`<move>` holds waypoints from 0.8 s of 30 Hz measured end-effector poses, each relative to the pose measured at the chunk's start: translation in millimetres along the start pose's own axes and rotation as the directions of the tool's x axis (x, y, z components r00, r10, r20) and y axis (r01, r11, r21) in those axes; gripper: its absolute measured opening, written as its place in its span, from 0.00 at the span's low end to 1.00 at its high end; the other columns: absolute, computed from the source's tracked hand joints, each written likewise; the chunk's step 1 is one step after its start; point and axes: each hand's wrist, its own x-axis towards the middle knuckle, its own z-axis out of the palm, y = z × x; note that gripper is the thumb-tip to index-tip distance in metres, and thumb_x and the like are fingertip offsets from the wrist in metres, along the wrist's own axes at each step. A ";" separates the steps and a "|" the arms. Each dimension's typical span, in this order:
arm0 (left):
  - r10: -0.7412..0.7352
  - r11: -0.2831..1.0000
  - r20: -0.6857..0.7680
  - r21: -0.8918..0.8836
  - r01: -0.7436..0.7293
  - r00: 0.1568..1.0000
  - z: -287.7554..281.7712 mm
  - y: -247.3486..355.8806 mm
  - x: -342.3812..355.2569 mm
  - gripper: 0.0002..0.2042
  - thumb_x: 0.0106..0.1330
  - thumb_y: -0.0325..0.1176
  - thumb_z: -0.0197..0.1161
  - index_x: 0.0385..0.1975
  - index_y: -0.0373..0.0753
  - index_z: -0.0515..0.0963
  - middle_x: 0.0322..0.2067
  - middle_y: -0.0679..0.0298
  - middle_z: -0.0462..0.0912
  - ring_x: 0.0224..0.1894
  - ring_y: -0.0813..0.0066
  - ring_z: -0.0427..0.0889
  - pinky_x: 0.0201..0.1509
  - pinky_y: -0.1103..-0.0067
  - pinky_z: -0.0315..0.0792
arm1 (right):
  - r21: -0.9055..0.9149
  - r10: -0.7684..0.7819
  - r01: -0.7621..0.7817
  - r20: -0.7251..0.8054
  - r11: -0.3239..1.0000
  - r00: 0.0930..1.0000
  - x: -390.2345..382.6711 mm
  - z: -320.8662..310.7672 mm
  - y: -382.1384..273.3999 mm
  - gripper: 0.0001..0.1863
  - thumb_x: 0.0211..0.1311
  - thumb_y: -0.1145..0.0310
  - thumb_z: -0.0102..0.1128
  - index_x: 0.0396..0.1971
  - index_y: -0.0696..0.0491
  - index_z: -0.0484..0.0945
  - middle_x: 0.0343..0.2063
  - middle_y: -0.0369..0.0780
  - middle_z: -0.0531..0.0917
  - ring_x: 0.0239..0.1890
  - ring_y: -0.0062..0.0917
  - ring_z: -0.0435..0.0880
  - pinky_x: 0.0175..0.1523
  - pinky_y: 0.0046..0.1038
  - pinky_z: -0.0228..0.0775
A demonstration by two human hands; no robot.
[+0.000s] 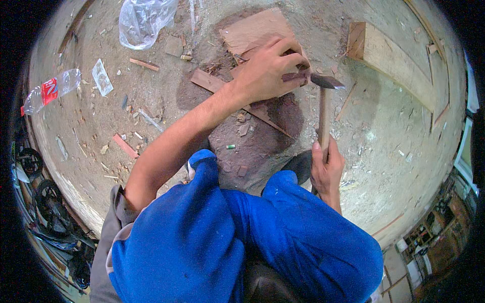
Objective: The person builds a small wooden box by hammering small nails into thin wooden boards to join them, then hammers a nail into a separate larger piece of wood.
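My left hand (273, 68) reaches out over the ground, its fingers closed around a small dark reddish-brown piece of wood (297, 77); most of the piece is hidden by the fingers. Beneath that hand lie a pale wooden board (257, 29) and a thin reddish wood strip (206, 80). Lower and to the right, my right hand (327, 169) grips the wooden handle of a hammer (324, 113). The dark metal head of the hammer is at the top, just right of the wood piece. Whether the head touches the wood, I cannot tell.
A thick squared timber (391, 60) lies at the far right. On the left are a plastic bottle (53, 91) with a red label and a clear plastic bag (145, 22). Wood scraps and litter dot the dirt floor (389, 161). Wheels (49, 202) stand at the lower left edge.
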 end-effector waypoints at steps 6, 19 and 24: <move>0.059 0.998 0.046 -0.006 -0.058 0.997 1.4 4.0 6.9 0.11 0.56 0.33 0.73 0.39 0.44 0.85 0.46 0.61 0.80 0.51 0.57 0.79 0.56 0.65 0.76 | 0.226 0.057 -0.029 -0.118 0.974 0.991 -6.3 2.5 21.0 0.19 0.74 0.63 0.56 0.56 0.61 0.77 0.22 0.41 0.81 0.24 0.25 0.80 0.32 0.30 0.72; 0.245 0.910 0.102 0.320 -0.265 0.964 18.4 -1.2 13.6 0.11 0.58 0.33 0.70 0.38 0.37 0.79 0.43 0.60 0.80 0.49 0.58 0.78 0.53 0.68 0.75 | 0.335 0.245 -0.185 -0.146 0.924 0.959 -3.3 23.8 57.6 0.15 0.74 0.61 0.58 0.46 0.59 0.78 0.18 0.43 0.76 0.22 0.26 0.76 0.28 0.32 0.67; 0.226 0.939 0.046 0.257 -0.231 0.973 0.2 17.8 13.9 0.10 0.60 0.26 0.70 0.39 0.36 0.78 0.43 0.58 0.81 0.46 0.56 0.80 0.51 0.68 0.76 | 0.410 0.241 -0.167 -0.135 0.897 0.961 3.9 23.5 58.3 0.17 0.73 0.59 0.58 0.49 0.58 0.79 0.23 0.50 0.82 0.26 0.40 0.84 0.33 0.39 0.72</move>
